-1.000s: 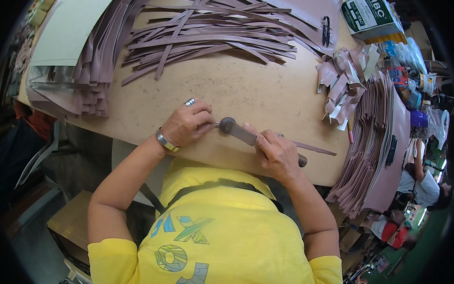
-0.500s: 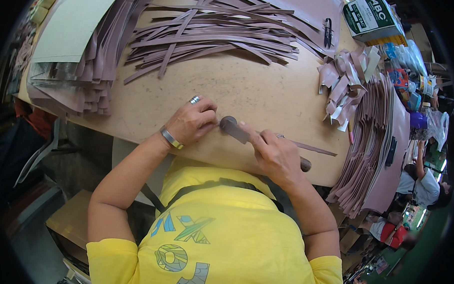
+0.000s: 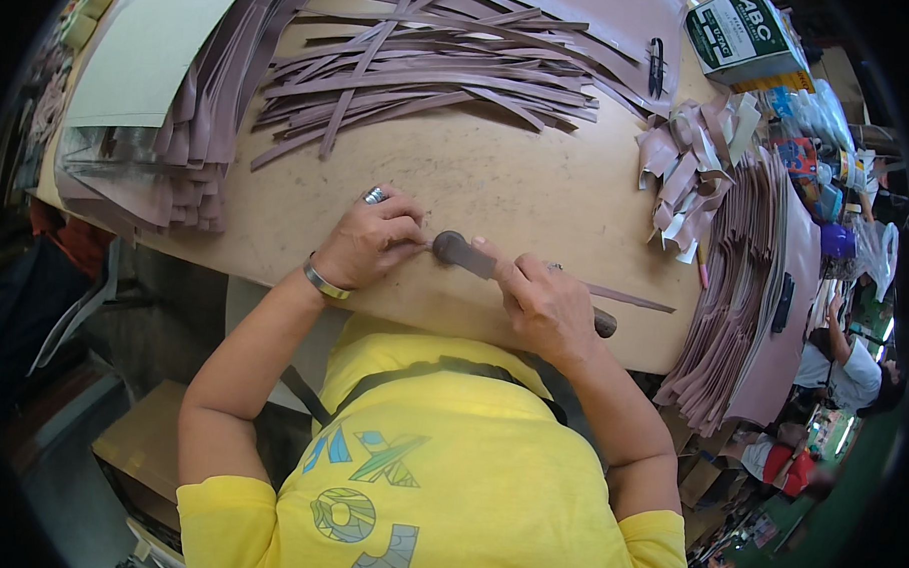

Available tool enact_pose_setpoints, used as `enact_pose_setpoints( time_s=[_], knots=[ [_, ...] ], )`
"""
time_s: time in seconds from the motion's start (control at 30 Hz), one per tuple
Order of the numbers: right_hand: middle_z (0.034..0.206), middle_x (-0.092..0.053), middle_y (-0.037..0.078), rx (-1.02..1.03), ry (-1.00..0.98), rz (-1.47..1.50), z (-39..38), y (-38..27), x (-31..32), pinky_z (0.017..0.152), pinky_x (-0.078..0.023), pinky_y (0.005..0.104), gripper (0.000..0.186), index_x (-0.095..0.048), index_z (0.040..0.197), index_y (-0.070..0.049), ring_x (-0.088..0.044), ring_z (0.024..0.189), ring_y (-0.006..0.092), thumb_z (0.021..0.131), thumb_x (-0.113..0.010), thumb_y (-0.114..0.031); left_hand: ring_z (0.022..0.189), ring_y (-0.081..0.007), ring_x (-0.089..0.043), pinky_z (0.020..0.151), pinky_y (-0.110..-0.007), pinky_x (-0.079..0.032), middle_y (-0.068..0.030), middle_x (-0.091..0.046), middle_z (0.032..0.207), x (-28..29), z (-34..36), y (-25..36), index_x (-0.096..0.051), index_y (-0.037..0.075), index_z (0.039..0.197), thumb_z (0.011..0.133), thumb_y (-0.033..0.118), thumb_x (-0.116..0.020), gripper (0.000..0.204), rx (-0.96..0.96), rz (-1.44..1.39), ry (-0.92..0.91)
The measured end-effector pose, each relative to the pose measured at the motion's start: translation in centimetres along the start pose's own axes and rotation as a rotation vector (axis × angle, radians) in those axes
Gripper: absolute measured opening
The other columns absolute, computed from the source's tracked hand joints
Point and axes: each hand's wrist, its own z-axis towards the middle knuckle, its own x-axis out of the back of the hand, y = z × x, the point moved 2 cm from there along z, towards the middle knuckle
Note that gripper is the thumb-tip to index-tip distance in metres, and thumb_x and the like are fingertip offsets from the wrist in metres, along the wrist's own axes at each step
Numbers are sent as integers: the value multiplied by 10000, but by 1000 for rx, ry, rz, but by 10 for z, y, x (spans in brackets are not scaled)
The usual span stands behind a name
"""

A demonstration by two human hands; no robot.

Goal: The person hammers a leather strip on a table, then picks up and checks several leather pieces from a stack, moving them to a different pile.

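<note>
My right hand (image 3: 549, 302) is closed around a cobbler's hammer (image 3: 465, 255) with a dark round face and a flat, broad body. The hammer's wooden handle end (image 3: 604, 323) sticks out below the hand. Its round face sits low over a narrow mauve strip (image 3: 629, 297), which runs out to the right from under the hand; whether the two touch is hard to tell. Just left of the hammer face, my left hand (image 3: 381, 239) is closed in a pinch at the strip's left end, fingertips close to the hammer. The fingers mostly hide that end.
Many loose mauve strips (image 3: 421, 83) lie across the table's far side. Stacked sheets (image 3: 193, 165) stand at the left, another stack (image 3: 740, 284) at the right beside curled scraps (image 3: 694, 167). Black snips (image 3: 656, 67), a pink pen (image 3: 702, 265) and a green-white box (image 3: 748, 39) lie right.
The hammer and my right hand have shifted slightly left along the strip. My left hand has also moved a little to the left, still pinching.
</note>
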Motion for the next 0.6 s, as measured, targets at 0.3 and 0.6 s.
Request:
enact_pose_setpoints(
  time_s=[0.3, 0.6],
  knots=[
    [711, -508, 48, -14, 25, 46, 6, -4, 0, 501, -468, 335, 657, -465, 1371, -312, -558, 558, 208, 761, -595, -110, 838, -265, -578, 740, -338, -481, -84, -612, 906, 9, -1, -9, -622, 39, 806, 674, -10, -732, 179, 54, -77, -61],
    [887, -613, 108, -66, 40, 390, 15, 17, -24, 652, -506, 399, 552, -481, 1333, -221, -616, 726, 306, 800, -618, -182, 874, -309, -590, 752, -372, -492, -142, -590, 959, 4, -15, 4, -575, 42, 964, 691, 21, -669, 290, 122, -11, 287]
  ],
)
